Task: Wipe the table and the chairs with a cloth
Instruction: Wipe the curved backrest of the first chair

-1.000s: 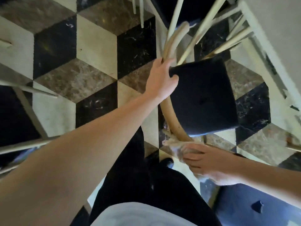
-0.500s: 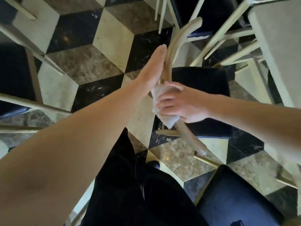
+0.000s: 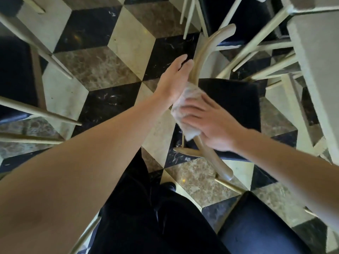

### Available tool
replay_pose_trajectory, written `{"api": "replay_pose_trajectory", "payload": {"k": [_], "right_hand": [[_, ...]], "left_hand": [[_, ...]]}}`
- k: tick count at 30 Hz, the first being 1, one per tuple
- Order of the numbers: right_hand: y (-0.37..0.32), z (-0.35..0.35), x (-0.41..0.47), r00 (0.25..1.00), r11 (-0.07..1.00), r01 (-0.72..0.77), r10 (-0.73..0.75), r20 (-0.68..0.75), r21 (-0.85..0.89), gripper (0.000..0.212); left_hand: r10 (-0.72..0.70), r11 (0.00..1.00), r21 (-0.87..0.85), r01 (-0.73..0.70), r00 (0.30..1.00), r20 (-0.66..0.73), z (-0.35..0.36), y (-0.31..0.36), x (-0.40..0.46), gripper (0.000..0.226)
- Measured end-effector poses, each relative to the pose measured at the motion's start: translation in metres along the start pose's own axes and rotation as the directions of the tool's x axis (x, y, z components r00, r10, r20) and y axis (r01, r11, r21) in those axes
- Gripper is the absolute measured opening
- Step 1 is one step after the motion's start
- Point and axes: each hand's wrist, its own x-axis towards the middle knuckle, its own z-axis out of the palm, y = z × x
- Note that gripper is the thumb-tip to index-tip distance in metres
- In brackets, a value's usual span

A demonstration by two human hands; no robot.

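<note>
So the right hand (image 3: 211, 123) has the cloth (image 3: 187, 114) wrapped round the curved backrest rail (image 3: 201, 57), which runs up-and-away past the flat, open left hand (image 3: 174, 83) bracing it.

Place: a dining area, home or café cannot be told
Floor: polished marble tiles (image 3: 95, 68) in a cube pattern of black, cream and brown
Seating: several matching chairs with dark padded seats (image 3: 233, 105) and pale wooden legs (image 3: 260, 32), standing close together
Chair back: curved bentwood rail (image 3: 205, 50)
Table: pale tabletop edge (image 3: 315, 52) at the right, chairs just beside it
</note>
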Motion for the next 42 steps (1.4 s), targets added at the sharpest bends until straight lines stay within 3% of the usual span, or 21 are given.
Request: {"api": "replay_pose_trajectory", "payload": {"k": [2,6,10,12,14,15,17,19,22,25,30,32,36,40,42], "right_hand": [[-0.022,0.017,-0.041,0.999,0.988,-0.032,0.034,-0.007,0.153,0.064],[-0.085,0.046,-0.106,0.965,0.893,-0.229,0.26,-0.028,0.388,0.065],[-0.13,0.055,-0.148,0.802,0.697,-0.469,0.593,-0.068,0.543,0.063],[-0.143,0.052,-0.158,0.628,0.499,-0.608,0.778,-0.01,0.618,0.068],[-0.146,0.047,-0.155,0.334,0.123,-0.726,0.923,0.19,0.677,0.074],[-0.142,0.046,-0.148,0.195,-0.068,-0.746,0.928,0.316,0.662,0.063],[-0.124,0.052,-0.133,0.041,-0.325,-0.706,0.868,0.494,0.629,0.025],[-0.098,0.056,-0.113,-0.043,-0.499,-0.595,0.802,0.596,0.63,0.012],[-0.049,0.057,-0.076,-0.056,-0.578,-0.496,0.766,0.641,0.648,0.021],[0.016,0.057,-0.031,-0.077,-0.626,-0.295,0.769,0.635,0.722,0.016],[0.116,0.068,0.071,-0.051,-0.524,-0.035,0.851,0.522,0.851,0.042],[0.146,0.075,0.108,0.012,-0.448,0.054,0.894,0.448,0.893,0.05],[0.181,0.089,0.154,0.348,-0.333,0.063,0.891,0.292,0.941,0.069],[0.179,0.103,0.153,0.452,-0.306,0.091,0.861,0.235,0.948,0.1],[0.179,0.106,0.155,0.462,-0.273,0.026,0.856,0.231,0.962,0.101]], "left_hand": [[0.029,0.994,0.107,-0.036,0.998,0.061,0.009,0.008,0.005,0.053],[0.183,0.89,0.391,-0.234,0.97,0.162,0.029,0.015,0.021,0.059],[0.216,0.689,0.64,-0.34,0.939,0.266,0.038,0.017,0.048,0.057],[0.224,0.498,0.766,-0.407,0.914,0.34,0.046,0.026,0.064,0.055],[0.26,0.312,0.793,-0.524,0.85,0.459,0.058,0.035,0.078,0.052],[0.258,0.256,0.777,-0.575,0.815,0.518,0.065,0.039,0.084,0.052],[0.225,0.214,0.762,-0.611,0.79,0.57,0.072,0.043,0.098,0.054],[0.18,0.241,0.77,-0.591,0.807,0.563,0.076,0.051,0.123,0.054],[0.142,0.303,0.774,-0.556,0.829,0.541,0.072,0.071,0.18,0.054],[0.136,0.34,0.712,-0.614,0.781,0.609,0.07,0.083,0.229,0.05],[-0.049,0.42,0.712,-0.563,0.769,0.638,0.096,0.078,0.273,0.042],[-0.039,0.386,0.694,-0.608,0.741,0.671,0.106,0.074,0.283,0.041],[0.082,0.277,0.641,-0.715,0.683,0.726,0.115,0.064,0.296,0.038],[0.226,0.274,0.648,-0.711,0.702,0.675,0.115,0.056,0.288,0.048],[0.234,0.314,0.647,-0.695,0.717,0.657,0.115,0.056,0.284,0.05]]}}
